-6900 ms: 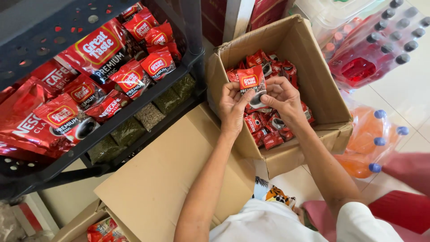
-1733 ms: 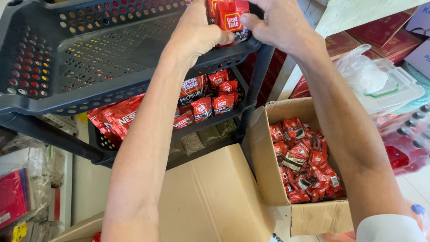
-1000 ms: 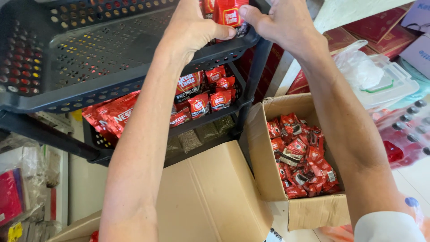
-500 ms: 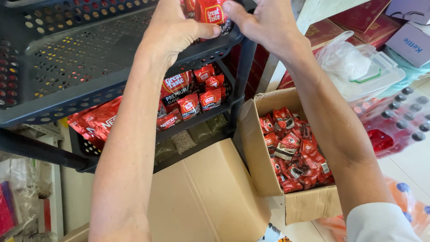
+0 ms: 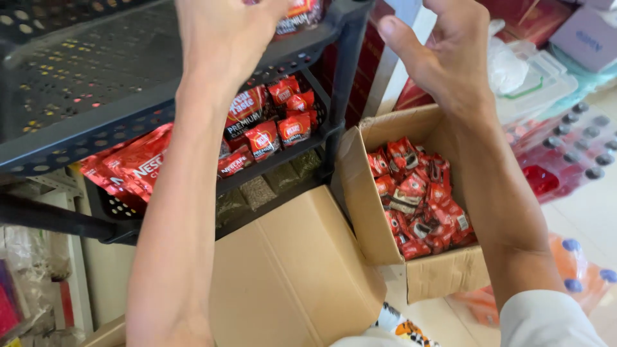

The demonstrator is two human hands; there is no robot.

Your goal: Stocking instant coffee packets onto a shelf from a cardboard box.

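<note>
right hand [image 5: 450, 54] left sachets [image 5: 299, 13] | grip wide | left hand [image 5: 228, 32] grip hidden

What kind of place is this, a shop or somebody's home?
Most likely a small shop or its stockroom. A dark plastic rack holds rows of red sachets, an open cardboard box is full of more, and shrink-wrapped packs of bottled drinks sit on the floor.

Red sachets [image 5: 421, 196] fill the open cardboard box [image 5: 376, 212]; more [image 5: 270, 125] line the shelf.
</note>
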